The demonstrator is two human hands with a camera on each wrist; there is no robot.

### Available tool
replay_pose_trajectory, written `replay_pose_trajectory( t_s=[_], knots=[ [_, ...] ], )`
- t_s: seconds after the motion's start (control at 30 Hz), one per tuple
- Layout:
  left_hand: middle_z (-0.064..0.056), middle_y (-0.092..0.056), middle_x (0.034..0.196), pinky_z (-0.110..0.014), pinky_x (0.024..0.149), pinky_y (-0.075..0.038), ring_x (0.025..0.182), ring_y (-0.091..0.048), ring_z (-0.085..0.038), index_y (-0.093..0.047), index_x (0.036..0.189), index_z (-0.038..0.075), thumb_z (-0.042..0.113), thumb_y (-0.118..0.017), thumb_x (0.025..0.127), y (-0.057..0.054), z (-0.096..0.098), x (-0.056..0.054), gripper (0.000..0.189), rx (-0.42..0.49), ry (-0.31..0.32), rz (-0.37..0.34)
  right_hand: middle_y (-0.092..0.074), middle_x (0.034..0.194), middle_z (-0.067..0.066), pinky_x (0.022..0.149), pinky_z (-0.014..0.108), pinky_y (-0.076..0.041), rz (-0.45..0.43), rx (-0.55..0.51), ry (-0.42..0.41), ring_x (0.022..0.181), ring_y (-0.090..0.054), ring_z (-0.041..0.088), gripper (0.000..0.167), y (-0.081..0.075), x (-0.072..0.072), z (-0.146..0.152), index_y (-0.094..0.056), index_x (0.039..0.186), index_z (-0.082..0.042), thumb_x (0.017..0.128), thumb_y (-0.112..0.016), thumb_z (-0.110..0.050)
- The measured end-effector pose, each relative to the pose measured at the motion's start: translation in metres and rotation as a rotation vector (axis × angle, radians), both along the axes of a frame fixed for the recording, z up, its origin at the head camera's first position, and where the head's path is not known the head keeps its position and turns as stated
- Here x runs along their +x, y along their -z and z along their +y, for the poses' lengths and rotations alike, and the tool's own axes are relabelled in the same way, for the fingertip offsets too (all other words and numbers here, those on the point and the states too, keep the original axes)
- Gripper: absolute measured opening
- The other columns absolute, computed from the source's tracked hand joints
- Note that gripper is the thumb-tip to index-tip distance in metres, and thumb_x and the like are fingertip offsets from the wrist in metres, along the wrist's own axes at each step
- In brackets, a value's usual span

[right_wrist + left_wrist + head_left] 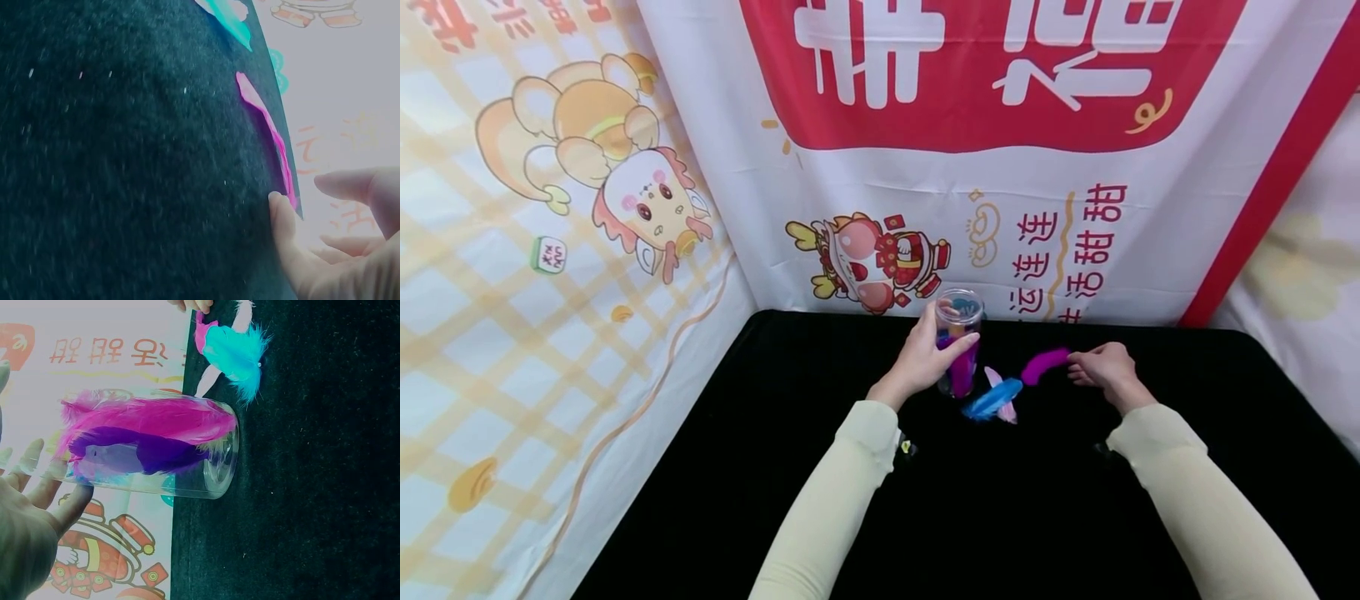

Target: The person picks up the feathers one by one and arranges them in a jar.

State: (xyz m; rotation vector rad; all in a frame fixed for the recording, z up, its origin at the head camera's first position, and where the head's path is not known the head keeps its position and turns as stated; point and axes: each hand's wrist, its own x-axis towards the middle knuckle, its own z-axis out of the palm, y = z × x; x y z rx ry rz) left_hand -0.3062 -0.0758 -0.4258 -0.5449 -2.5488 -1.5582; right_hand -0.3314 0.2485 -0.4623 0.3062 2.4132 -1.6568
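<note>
My left hand (pixel 922 354) holds an upright clear jar (pixel 219 478) near the back of the black table, thumb across its front. Pink and purple feathers (pixel 144 422) fill much of the jar. To the jar's right, a blue feather (pixel 995 400) lies across a pale pink feather (pixel 1009 414). Farther right is a magenta feather (pixel 1043 364), its outer end at the fingertips of my right hand (pixel 1108 371). In the right wrist view, that hand's thumb and finger stand apart beside the magenta feather's end.
A black cloth (pixel 1000 517) covers the table. A printed white and red curtain (pixel 865 183) hangs close behind its back edge, with another patterned curtain (pixel 550 358) along the left. A small dark object (pixel 908 447) shows by the left cuff.
</note>
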Motion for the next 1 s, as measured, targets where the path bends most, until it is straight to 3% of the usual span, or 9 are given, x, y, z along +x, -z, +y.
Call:
replay_pose_trajectory(
  t_s=[0.17, 0.33, 0.67, 1.0],
  knots=[
    [-0.005, -0.045, 0.152, -0.042, 0.115, -0.039, 0.136, -0.05, -0.021, -0.029, 0.156, 0.018, 0.057, -0.068, 0.094, 0.001, 0.0, -0.001, 0.084, -0.005, -0.007, -0.005, -0.077, 0.084, 0.007, 0.078, 0.031, -0.061, -0.022, -0.123, 0.017, 0.073, -0.075, 0.014, 0.051, 0.002, -0.003, -0.006, -0.044, 0.136, 0.025, 0.102, -0.06, -0.01],
    [-0.006, -0.045, 0.152, -0.043, 0.115, -0.039, 0.137, -0.049, -0.021, -0.029, 0.157, 0.016, 0.058, -0.068, 0.093, 0.001, 0.0, -0.002, 0.086, -0.011, -0.013, -0.003, -0.076, 0.08, 0.009, 0.078, 0.031, -0.061, -0.035, -0.216, 0.059, 0.07, -0.076, 0.015, 0.043, 0.003, -0.007, -0.014, -0.049, 0.132, 0.022, 0.1, -0.061, -0.005],
    [-0.006, -0.046, 0.151, -0.043, 0.115, -0.039, 0.137, -0.049, -0.02, -0.029, 0.156, 0.017, 0.056, -0.068, 0.094, 0.001, 0.0, -0.002, 0.083, -0.008, -0.008, -0.004, -0.075, 0.076, 0.007, 0.076, 0.031, -0.062, -0.037, -0.299, 0.087, 0.068, -0.075, 0.014, 0.031, 0.008, -0.011, -0.02, -0.054, 0.127, 0.021, 0.099, -0.056, 0.006],
    [-0.006, -0.045, 0.152, -0.042, 0.116, -0.038, 0.137, -0.049, -0.02, -0.028, 0.157, 0.016, 0.056, -0.068, 0.094, 0.001, -0.001, -0.003, 0.084, -0.009, -0.002, -0.002, -0.074, 0.08, -0.001, 0.081, 0.03, -0.061, 0.022, -0.291, 0.067, 0.073, -0.073, 0.008, 0.046, 0.014, -0.013, -0.019, -0.042, 0.142, 0.019, 0.099, -0.055, 0.008]
  ],
)
